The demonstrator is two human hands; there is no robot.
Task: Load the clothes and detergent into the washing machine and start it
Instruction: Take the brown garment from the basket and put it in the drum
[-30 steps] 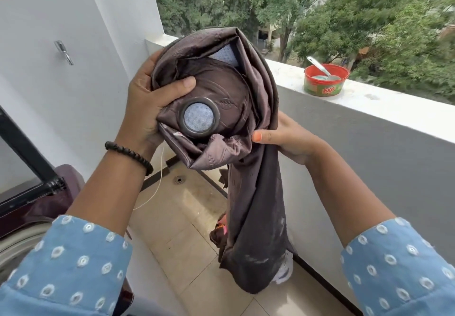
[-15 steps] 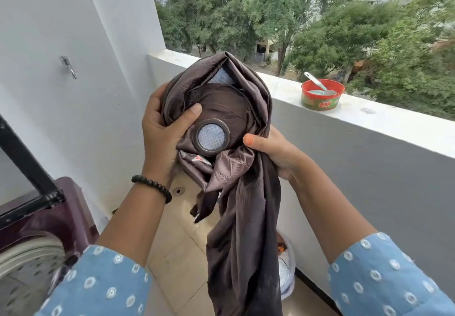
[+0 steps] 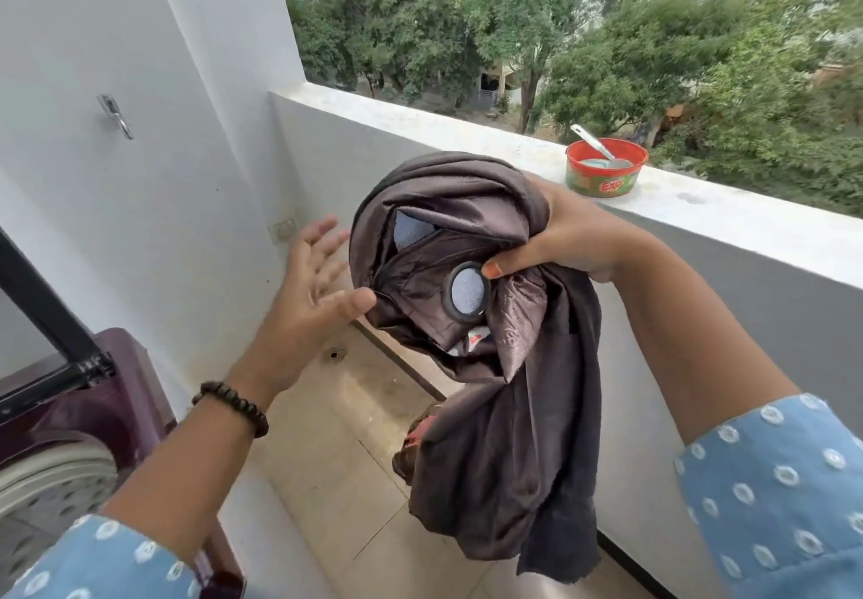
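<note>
A bunched brown curtain (image 3: 504, 411) with a round eyelet ring (image 3: 468, 291) hangs in front of me. My right hand (image 3: 567, 236) grips its upper fold, thumb beside the ring. Just left of the cloth my left hand (image 3: 314, 288) is off it, fingers spread, thumb tip near the fabric's edge. The maroon top-loading washing machine (image 3: 116, 393) stands at the lower left with its lid up and the perforated drum (image 3: 51, 496) showing. A red detergent tub (image 3: 602, 178) with a spoon in it sits on the balcony ledge.
A white parapet ledge (image 3: 747, 229) runs along the right, a white wall with a metal hook (image 3: 114, 115) on the left. More clothes (image 3: 415, 435) lie on the tiled floor behind the curtain. A floor drain (image 3: 335, 354) is in the corner.
My left hand has let go of the curtain and opened beside it. The right hand has shifted up onto the bundle's top and holds it alone, further right.
</note>
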